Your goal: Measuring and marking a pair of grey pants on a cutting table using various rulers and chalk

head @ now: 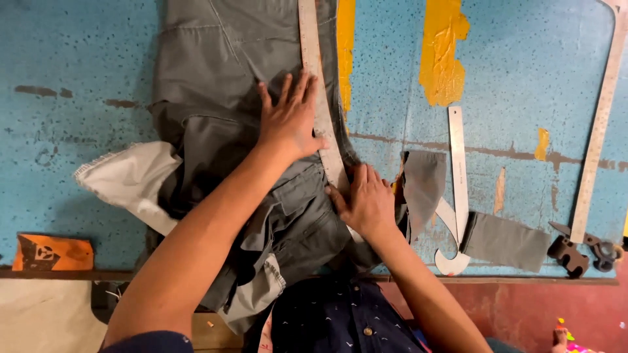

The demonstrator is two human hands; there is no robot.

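My right hand [367, 199] lies open, palm down, on the near end of a long pale tailor's ruler [320, 98], which runs away from me across grey trousers [216, 78] spread on the worn blue desk [78, 131]. Just beyond, my left hand [289, 117] presses flat with fingers spread on the grey cloth, touching the ruler's left edge. To the right lie a curved metal ruler [458, 163], two grey fabric scraps [504, 240] and black shears [579, 252].

left hand [288, 117] flat, fingers spread, right hand [366, 199] pressing
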